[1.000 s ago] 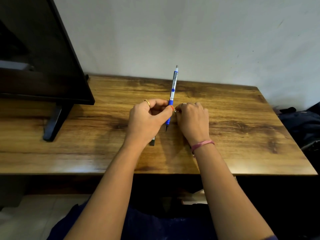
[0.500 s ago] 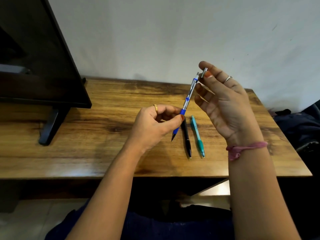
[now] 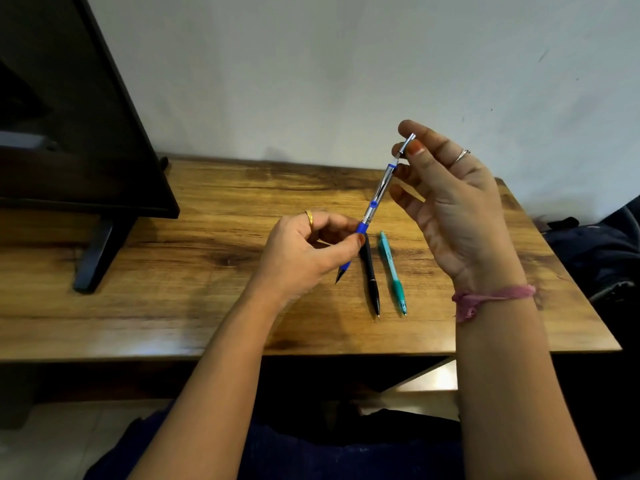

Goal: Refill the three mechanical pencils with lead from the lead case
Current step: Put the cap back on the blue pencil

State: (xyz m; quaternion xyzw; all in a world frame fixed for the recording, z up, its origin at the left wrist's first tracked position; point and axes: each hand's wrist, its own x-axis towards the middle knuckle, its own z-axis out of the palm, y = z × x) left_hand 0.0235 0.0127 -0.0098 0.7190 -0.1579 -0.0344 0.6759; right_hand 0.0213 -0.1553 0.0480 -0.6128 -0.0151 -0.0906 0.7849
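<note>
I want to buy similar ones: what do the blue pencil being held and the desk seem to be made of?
The blue pencil: seemingly clear glossy plastic barrel, since light glints along it, a matte blue grip that may be rubber, and a silvery cap, possibly metal. The desk: wood or wood-look laminate, with visible grain, knots and a slight sheen; which one, I cannot tell.

Soft, even indoor light, moderately bright; you see a pale sheen on the counter (image 3: pixel 145 344) near its front edge at left. Faint shadows fall beneath your hands (image 3: pixel 311 251) onto the wood. Wide-angle distortion bows the counter edges and tilts the dark monitor (image 3: pixel 69 133) at left. Focus is slightly soft throughout; below the counter the view is dim.
</note>
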